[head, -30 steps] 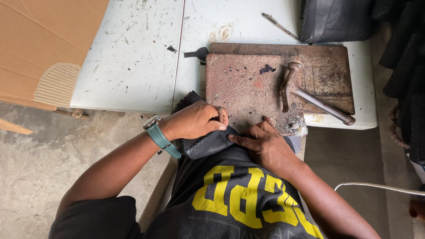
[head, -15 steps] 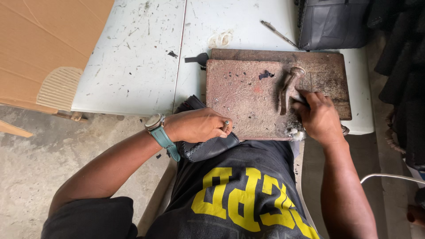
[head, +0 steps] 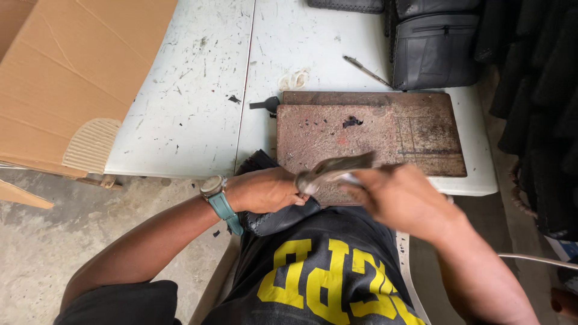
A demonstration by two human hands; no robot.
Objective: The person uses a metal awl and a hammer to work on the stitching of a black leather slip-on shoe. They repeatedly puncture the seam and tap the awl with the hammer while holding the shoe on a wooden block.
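Observation:
My left hand (head: 265,189), with a teal-strapped watch on the wrist, presses a dark leather piece (head: 278,219) against the near edge of the reddish-brown work slab (head: 385,129). My right hand (head: 400,198) is closed around the handle of a metal hammer (head: 331,170). The blurred hammer head hangs just above my left hand's fingers, over the slab's near edge. Most of the leather piece is hidden under my left hand and lap.
The slab lies on a scuffed white table (head: 186,108). A black leather bag (head: 436,51) stands at the back right with a thin metal tool (head: 367,71) beside it. A small black scrap (head: 352,122) lies on the slab. Cardboard (head: 66,84) leans at the left.
My right hand left the leather, reached to the hammer lying on the slab, took hold of it, and has swung it back toward my left hand. The left hand stayed on the leather.

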